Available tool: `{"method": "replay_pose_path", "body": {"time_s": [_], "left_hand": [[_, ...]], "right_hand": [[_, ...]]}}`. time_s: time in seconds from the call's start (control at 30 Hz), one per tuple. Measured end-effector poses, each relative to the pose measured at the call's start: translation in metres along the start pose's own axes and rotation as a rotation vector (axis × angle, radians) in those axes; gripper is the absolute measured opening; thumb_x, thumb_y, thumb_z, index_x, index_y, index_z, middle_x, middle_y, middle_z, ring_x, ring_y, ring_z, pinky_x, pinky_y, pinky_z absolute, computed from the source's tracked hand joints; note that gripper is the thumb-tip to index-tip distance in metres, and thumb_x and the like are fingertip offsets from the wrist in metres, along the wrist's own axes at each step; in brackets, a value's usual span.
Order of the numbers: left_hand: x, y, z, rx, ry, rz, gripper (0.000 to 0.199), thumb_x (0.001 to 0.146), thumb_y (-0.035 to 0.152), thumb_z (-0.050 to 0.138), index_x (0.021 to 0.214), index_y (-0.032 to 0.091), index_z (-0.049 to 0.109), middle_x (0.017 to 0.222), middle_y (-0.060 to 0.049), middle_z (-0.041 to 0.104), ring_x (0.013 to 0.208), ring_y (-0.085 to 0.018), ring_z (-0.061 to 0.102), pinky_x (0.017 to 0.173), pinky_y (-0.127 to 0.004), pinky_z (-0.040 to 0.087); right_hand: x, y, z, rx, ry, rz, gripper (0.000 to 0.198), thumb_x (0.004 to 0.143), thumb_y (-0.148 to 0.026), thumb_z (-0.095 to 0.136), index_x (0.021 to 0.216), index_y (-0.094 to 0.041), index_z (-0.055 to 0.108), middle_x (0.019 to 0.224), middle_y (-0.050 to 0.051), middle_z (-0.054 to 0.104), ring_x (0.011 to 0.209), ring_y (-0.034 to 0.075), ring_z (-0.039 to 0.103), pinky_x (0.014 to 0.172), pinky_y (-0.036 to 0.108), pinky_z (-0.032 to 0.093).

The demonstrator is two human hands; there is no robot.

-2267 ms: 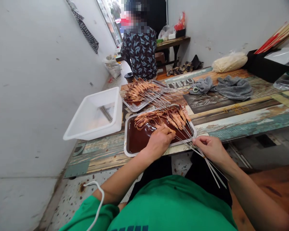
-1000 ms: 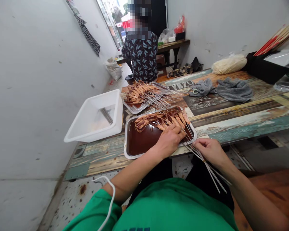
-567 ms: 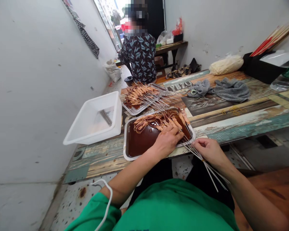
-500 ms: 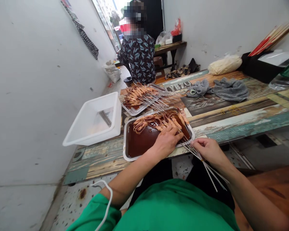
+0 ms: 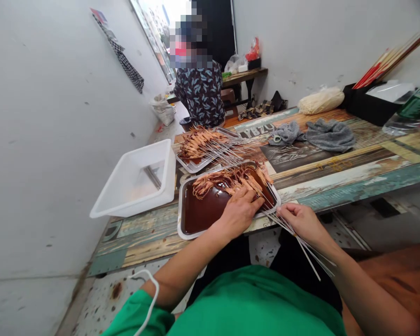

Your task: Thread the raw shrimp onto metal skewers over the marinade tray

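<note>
A near tray (image 5: 181, 217) with a white rim holds dark brown liquid and a row of skewered meat pieces (image 5: 212, 180) with thin stringy ends. My left hand (image 5: 243, 210) reaches into it, fingers curled down over the meat at the tray's right side; its fingertips are partly hidden. Just beyond the tray's right corner, my right hand (image 5: 303, 224) is closed, thumb and forefinger pinched at a bundle of thin skewers (image 5: 289, 228). The skewers run from the meat, over the rim and under that hand.
Behind lies a second tray (image 5: 192, 166) piled with skewered meat. An open white bin (image 5: 133, 179) stands left. Grey cloths (image 5: 331, 135), yellow rubber bands (image 5: 334, 163), a bagged pale bundle (image 5: 321, 100) and a black box (image 5: 371, 105) of sticks lie right. A person (image 5: 201, 95) is beyond the table.
The view has shifted slightly. Both hands keep nearly the same places at the meat and skewers, with only small finger movement.
</note>
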State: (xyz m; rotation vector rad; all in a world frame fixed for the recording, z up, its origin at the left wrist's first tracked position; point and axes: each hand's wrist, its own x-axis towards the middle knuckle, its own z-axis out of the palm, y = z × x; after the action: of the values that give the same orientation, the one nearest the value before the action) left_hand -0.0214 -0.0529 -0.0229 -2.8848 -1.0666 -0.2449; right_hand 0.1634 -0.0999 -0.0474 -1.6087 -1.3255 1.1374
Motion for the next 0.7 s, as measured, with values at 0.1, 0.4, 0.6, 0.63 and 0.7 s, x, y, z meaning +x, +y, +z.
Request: {"method": "replay_pose_path", "body": {"time_s": [0.1, 0.4, 0.6, 0.63, 0.7], "left_hand": [[0.001, 0.000, 0.003, 0.002, 0.023, 0.006, 0.035, 0.088, 0.021, 0.037, 0.121, 0.021, 0.050, 0.115, -0.008, 0.050, 0.101, -0.020, 0.042, 0.093, -0.034, 0.035], [-0.005, -0.006, -0.004, -0.013, 0.084, -0.011, 0.029, 0.089, 0.025, 0.038, 0.110, 0.021, 0.058, 0.103, -0.007, 0.056, 0.097, -0.019, 0.045, 0.091, -0.035, 0.037], [-0.034, -0.038, -0.014, -0.029, 0.234, -0.174, 0.028, 0.089, 0.025, 0.040, 0.109, 0.019, 0.058, 0.100, -0.007, 0.059, 0.093, -0.019, 0.048, 0.089, -0.038, 0.040], [-0.040, -0.045, -0.015, -0.027, 0.272, -0.210, 0.028, 0.088, 0.024, 0.041, 0.110, 0.018, 0.058, 0.099, -0.007, 0.059, 0.094, -0.019, 0.048, 0.090, -0.038, 0.040], [-0.051, -0.058, -0.016, -0.024, 0.334, -0.269, 0.027, 0.087, 0.021, 0.042, 0.109, 0.018, 0.058, 0.101, -0.008, 0.060, 0.099, -0.020, 0.048, 0.092, -0.040, 0.039]], "right_hand": [[0.001, 0.000, -0.001, -0.043, -0.019, -0.034, 0.038, 0.071, -0.050, 0.049, 0.058, -0.015, 0.055, 0.046, -0.004, 0.040, 0.045, 0.008, 0.033, 0.045, 0.023, 0.026], [-0.009, -0.005, -0.004, -0.424, -0.150, -0.193, 0.036, 0.074, -0.048, 0.052, 0.054, -0.018, 0.050, 0.047, -0.004, 0.043, 0.047, 0.009, 0.039, 0.045, 0.022, 0.026], [-0.030, -0.004, -0.008, -0.485, -0.218, -0.122, 0.040, 0.081, -0.035, 0.042, 0.115, -0.015, 0.048, 0.049, -0.004, 0.055, 0.040, 0.013, 0.051, 0.045, 0.023, 0.036], [-0.032, -0.003, -0.010, -0.526, -0.205, -0.127, 0.044, 0.082, -0.035, 0.039, 0.121, -0.013, 0.045, 0.053, -0.002, 0.059, 0.042, 0.014, 0.054, 0.046, 0.024, 0.038], [-0.033, -0.002, -0.015, -0.676, -0.139, -0.172, 0.051, 0.082, -0.033, 0.039, 0.127, -0.010, 0.043, 0.068, 0.006, 0.067, 0.053, 0.018, 0.061, 0.050, 0.027, 0.042]]}}
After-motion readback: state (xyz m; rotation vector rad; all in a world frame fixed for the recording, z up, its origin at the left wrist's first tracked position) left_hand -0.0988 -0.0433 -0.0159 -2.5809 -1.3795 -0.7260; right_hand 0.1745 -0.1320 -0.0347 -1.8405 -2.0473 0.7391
